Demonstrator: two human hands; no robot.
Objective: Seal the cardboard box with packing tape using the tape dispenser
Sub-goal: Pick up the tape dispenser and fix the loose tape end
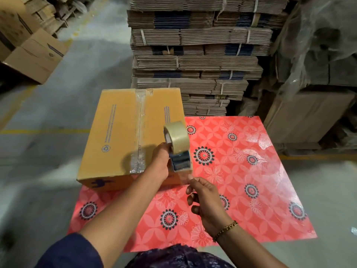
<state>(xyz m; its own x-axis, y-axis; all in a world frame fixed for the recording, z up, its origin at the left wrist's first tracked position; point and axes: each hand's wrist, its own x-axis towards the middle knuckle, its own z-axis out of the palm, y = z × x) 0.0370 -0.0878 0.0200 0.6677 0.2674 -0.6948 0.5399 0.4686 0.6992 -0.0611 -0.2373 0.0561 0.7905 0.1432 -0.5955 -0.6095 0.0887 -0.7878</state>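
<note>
A closed yellow-brown cardboard box (116, 136) sits on the left part of a red flowered table (241, 171). Clear tape runs along its centre seam (140, 128) and over the near edge. My left hand (161, 161) grips a tape dispenser (180, 159) with a roll of clear tape (176, 136), held above the box's near right corner. My right hand (202, 196) is just below the dispenser, thumb and forefinger pinching the loose end of the tape (185, 176) that hangs from it.
A tall stack of flattened cartons (193, 55) stands right behind the table. Plastic-wrapped pallets (313, 64) fill the right side. Open cartons (32, 49) lie on the concrete floor at the far left, beside yellow floor lines.
</note>
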